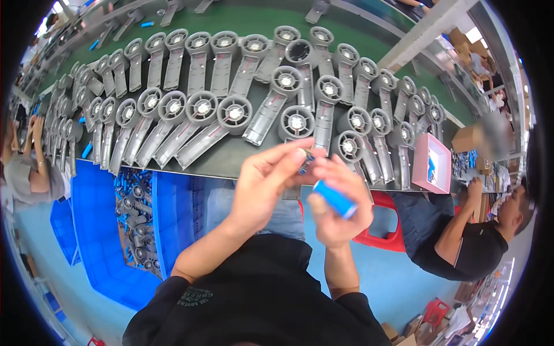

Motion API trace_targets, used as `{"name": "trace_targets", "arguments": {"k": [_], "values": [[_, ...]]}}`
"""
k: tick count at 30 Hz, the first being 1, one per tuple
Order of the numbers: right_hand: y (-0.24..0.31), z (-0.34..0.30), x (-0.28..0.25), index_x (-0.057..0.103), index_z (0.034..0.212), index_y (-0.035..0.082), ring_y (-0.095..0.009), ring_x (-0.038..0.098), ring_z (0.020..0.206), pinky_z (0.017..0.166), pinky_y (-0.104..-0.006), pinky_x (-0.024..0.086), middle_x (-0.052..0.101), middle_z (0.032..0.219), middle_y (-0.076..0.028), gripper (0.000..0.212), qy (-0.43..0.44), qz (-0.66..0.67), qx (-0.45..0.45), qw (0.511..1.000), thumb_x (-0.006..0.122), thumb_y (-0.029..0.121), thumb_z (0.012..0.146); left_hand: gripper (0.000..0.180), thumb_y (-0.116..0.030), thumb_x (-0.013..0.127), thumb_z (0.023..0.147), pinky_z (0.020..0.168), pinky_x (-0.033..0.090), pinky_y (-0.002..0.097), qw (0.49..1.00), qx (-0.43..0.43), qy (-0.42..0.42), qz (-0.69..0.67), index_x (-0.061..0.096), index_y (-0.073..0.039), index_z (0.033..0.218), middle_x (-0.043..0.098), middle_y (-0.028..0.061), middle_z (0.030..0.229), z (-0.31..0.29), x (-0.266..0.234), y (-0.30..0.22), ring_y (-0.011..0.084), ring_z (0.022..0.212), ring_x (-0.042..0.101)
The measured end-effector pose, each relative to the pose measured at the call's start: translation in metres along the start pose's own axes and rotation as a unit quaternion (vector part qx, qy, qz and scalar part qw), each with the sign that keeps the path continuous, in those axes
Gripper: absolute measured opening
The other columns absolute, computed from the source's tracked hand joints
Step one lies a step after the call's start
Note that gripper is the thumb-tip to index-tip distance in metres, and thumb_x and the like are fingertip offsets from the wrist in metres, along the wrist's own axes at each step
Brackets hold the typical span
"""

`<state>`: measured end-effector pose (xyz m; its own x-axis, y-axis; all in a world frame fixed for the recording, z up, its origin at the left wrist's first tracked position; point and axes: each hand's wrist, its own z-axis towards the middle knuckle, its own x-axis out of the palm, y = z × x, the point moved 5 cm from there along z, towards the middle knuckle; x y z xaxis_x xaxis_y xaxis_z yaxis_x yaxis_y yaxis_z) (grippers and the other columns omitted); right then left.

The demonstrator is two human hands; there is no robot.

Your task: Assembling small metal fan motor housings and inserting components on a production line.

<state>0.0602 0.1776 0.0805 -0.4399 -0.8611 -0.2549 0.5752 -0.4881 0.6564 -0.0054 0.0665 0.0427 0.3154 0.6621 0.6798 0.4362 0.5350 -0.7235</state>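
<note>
Both hands are raised together over the near edge of the bench. My left hand [259, 181] pinches a small circuit board [306, 161] between thumb and fingertips; the fingers partly cover it. A blue cylindrical battery [336, 199] lies against the palm and fingers of my right hand [349, 216], tilted with one end toward me. The fingertips of that hand also reach the circuit board. Just beyond them are rows of grey handheld fan housings [234, 115], with round heads and open handles, some showing red wires.
A blue crate [173, 202] with loose fan parts and batteries stands lower left. At the right are a pink box [424, 167], a red stool [384, 225] and a seated person [470, 245]. A green conveyor belt [242, 17] runs behind the housings.
</note>
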Motion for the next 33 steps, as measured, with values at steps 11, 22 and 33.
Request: {"name": "trace_targets", "arguments": {"k": [11,22,33], "values": [[-0.053,-0.037,-0.020,0.063,0.108,-0.002,-0.009,0.059,0.073,0.067,-0.0233,0.052,0.063,0.098,-0.008,0.022,-0.011,-0.028,0.280,0.960,0.057,-0.007,0.087,0.017,-0.006,0.060,0.088,0.066,0.048,0.0343,0.798,0.181,0.030,0.573,0.062,-0.003,0.105,0.057,0.0121,0.088,0.001,-0.029,-0.034,0.0239,0.072,0.061],[-0.062,-0.029,0.009,0.066,0.105,0.000,-0.002,0.052,0.057,0.049,-0.0170,0.042,0.065,0.105,-0.008,0.023,-0.007,-0.011,0.261,0.965,0.065,-0.007,0.083,0.010,-0.003,0.066,0.081,0.053,0.045,0.0328,0.684,0.307,0.042,0.660,0.066,-0.001,0.090,0.054,0.0098,0.075,0.016,-0.010,-0.002,0.0237,0.061,0.058],[-0.074,-0.021,0.037,0.069,0.095,-0.001,-0.002,0.050,0.055,0.044,-0.0181,0.038,0.067,0.093,-0.008,0.016,-0.027,-0.081,0.093,0.992,0.071,-0.006,0.080,0.021,-0.004,0.062,0.090,0.062,0.043,0.0195,0.921,0.070,-0.044,0.381,0.064,0.002,0.110,0.065,0.0050,0.095,0.018,-0.042,-0.010,0.0037,0.073,0.055]]}}
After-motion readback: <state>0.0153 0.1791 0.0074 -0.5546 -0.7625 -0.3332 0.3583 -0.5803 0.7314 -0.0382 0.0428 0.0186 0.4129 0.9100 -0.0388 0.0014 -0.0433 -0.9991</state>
